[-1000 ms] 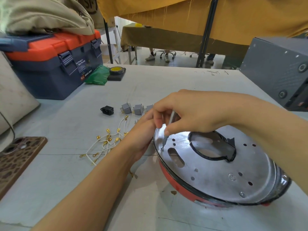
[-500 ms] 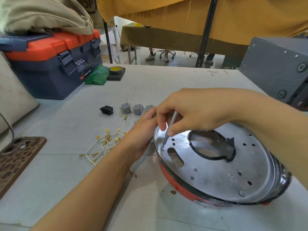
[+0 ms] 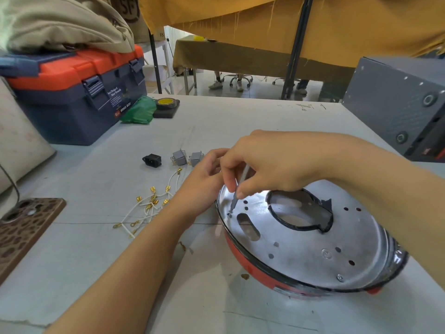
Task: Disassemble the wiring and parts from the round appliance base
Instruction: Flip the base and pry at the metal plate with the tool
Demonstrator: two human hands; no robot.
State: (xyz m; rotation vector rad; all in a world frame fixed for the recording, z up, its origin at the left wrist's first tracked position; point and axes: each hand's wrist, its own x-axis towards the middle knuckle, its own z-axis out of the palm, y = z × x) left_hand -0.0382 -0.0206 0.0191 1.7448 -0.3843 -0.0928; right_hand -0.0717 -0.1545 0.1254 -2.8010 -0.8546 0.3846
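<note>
**Turning a screw on the round base**

Pinching a thin screwdriver (image 3: 238, 186), the right hand (image 3: 277, 162) holds it with curled fingers and thumb. The tool leans a little, and its tip sits on a small screw (image 3: 229, 215) near the left edge of the shiny metal plate (image 3: 301, 247).

That plate is the top of the round appliance base (image 3: 262, 273), which has a red side and a black rim. The base rests on the white table (image 3: 96, 261), in front and to the right. A big round hole with a black ring (image 3: 299, 210) is in the middle of the plate.

The left hand (image 3: 204, 182) rests against the left rim of the base. Its fingers are bent, but the right hand hides the tips, so I cannot tell if they grip anything.

Just left of the hands lie white wires (image 3: 149, 208) with gold ends. Behind them sit two grey switches (image 3: 187, 158) and a black plug socket (image 3: 151, 160). A blue and orange toolbox (image 3: 72, 97) stands far back on the left.
</note>
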